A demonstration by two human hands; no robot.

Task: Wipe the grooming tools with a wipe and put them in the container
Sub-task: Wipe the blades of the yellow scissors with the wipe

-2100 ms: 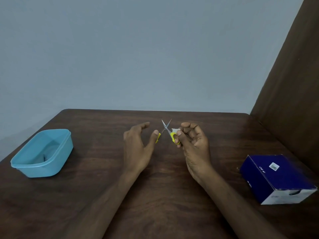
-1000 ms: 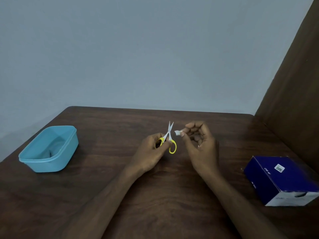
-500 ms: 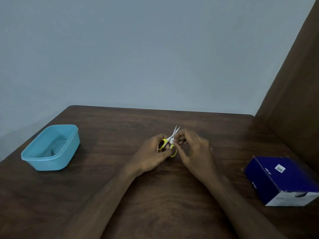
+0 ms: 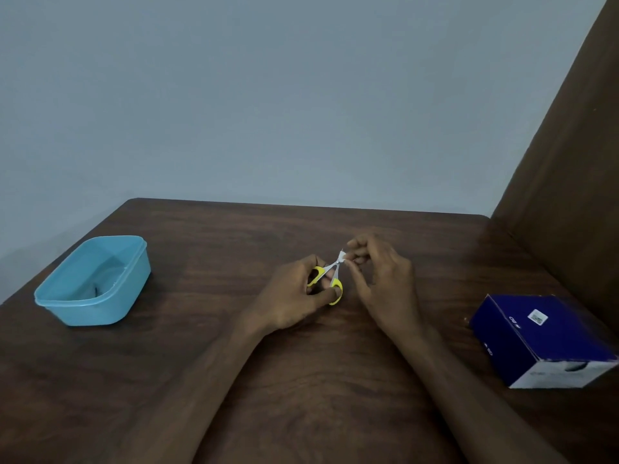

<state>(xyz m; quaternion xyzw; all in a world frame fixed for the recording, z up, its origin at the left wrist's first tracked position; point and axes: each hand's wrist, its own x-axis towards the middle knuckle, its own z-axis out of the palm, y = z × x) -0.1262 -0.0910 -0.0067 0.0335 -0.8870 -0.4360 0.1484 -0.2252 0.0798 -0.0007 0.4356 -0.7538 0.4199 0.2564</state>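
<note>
Evidently to steady it for cleaning, the left hand [image 4: 294, 296] grips the yellow scissors [image 4: 330, 279] by their loops above the table [image 4: 201, 363], while the right hand [image 4: 378, 279] pinches a small wipe [image 4: 341, 257] around the blades, well apart from the blue container [image 4: 97, 283].
</note>
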